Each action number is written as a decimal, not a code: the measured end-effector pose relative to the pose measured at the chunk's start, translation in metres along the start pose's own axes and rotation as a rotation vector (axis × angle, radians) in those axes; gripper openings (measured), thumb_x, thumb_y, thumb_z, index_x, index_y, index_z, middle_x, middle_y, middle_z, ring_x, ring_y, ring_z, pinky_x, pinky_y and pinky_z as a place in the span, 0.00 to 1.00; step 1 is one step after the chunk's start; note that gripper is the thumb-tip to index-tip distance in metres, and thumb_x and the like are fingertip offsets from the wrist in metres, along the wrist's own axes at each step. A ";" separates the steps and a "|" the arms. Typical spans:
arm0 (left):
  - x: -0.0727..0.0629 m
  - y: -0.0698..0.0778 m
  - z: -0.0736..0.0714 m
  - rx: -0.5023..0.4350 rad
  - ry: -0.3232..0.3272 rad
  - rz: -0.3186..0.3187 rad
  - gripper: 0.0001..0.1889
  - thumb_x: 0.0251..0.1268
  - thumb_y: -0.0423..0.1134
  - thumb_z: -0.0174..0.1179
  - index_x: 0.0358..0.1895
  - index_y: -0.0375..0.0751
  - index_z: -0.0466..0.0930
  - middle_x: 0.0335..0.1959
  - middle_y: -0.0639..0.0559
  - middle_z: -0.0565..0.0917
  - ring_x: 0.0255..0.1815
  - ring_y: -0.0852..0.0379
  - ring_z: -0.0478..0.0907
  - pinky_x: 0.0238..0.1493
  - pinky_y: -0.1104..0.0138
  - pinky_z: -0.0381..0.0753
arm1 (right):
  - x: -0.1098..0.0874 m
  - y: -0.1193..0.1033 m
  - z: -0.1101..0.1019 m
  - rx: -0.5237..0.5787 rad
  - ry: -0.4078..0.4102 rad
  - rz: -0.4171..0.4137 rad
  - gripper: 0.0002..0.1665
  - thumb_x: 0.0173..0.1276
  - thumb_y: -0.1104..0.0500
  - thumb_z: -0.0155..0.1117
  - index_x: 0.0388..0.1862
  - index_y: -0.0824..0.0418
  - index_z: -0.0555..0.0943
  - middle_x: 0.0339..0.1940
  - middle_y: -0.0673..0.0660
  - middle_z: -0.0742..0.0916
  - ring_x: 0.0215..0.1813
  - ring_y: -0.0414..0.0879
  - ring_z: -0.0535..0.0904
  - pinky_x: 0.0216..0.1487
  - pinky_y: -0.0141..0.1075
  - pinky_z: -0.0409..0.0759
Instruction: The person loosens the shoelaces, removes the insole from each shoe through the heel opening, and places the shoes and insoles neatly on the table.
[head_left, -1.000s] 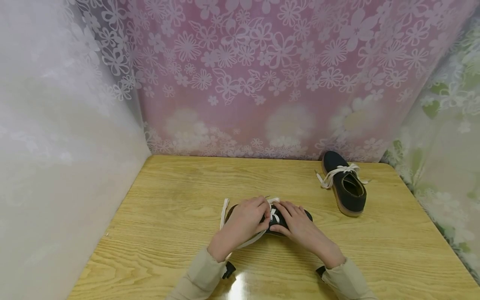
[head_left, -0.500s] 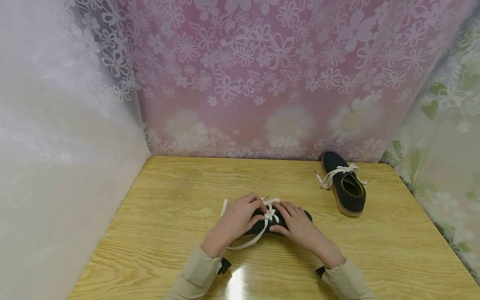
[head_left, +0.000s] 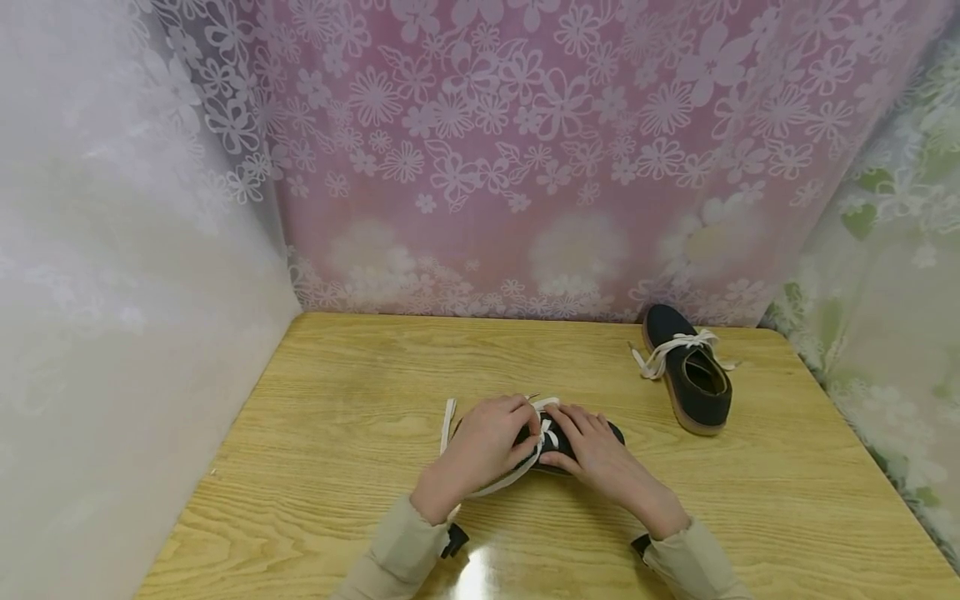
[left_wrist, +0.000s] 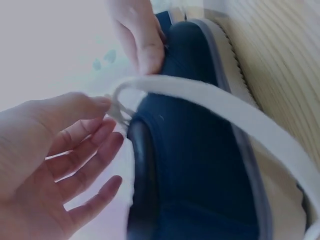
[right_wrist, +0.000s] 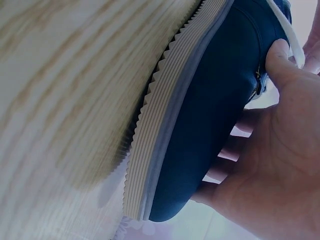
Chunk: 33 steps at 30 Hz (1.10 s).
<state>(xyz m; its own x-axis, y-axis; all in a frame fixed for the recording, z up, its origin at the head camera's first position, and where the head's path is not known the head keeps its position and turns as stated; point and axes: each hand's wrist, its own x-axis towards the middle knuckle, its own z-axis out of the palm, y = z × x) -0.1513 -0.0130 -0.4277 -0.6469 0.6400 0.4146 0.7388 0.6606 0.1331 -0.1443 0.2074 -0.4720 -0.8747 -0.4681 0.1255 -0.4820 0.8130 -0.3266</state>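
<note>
A dark navy shoe (left_wrist: 200, 160) with a ribbed pale sole lies on the table, toe to the right in the head view. At its laced opening my left hand (head_left: 483, 446) pinches the white shoelace (left_wrist: 200, 92) between thumb and index finger; the other fingers are spread. A long lace end loops down over the near side. My right hand (head_left: 603, 454) grips the front of the shoe, thumb on the near side and fingers across the top. Part of a bow (head_left: 550, 435) shows between the hands. The heel is mostly hidden behind my left hand.
A second navy shoe (head_left: 708, 408) with its white laces (head_left: 660, 354) tied stands at the back right of the wooden table (head_left: 360, 367). Another lace end (head_left: 447, 421) lies left of my left hand. Floral curtains (head_left: 480, 167) enclose the table.
My left hand draws back left from the lace knot, then returns to it and pinches the lace again. My right hand and both shoes stay in place.
</note>
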 end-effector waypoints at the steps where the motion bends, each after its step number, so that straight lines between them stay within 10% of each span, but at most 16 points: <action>1: 0.000 0.002 -0.001 0.011 -0.005 0.014 0.04 0.72 0.45 0.64 0.37 0.52 0.82 0.36 0.59 0.80 0.33 0.63 0.78 0.38 0.68 0.79 | 0.000 0.000 0.000 -0.001 0.001 -0.002 0.43 0.73 0.40 0.61 0.77 0.64 0.66 0.72 0.68 0.73 0.74 0.65 0.67 0.67 0.69 0.64; 33: 0.002 -0.005 -0.006 -0.196 -0.076 0.013 0.04 0.73 0.37 0.62 0.38 0.49 0.77 0.27 0.61 0.80 0.28 0.66 0.73 0.39 0.68 0.77 | -0.001 0.002 0.001 0.006 -0.012 0.013 0.43 0.74 0.38 0.58 0.76 0.64 0.67 0.72 0.69 0.73 0.74 0.66 0.66 0.67 0.69 0.64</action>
<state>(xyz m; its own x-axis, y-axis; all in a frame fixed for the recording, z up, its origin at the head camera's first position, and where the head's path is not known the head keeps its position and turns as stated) -0.1546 -0.0174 -0.4220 -0.6442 0.6806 0.3489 0.7648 0.5681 0.3038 -0.1444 0.2089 -0.4733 -0.8802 -0.4616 0.1102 -0.4703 0.8171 -0.3334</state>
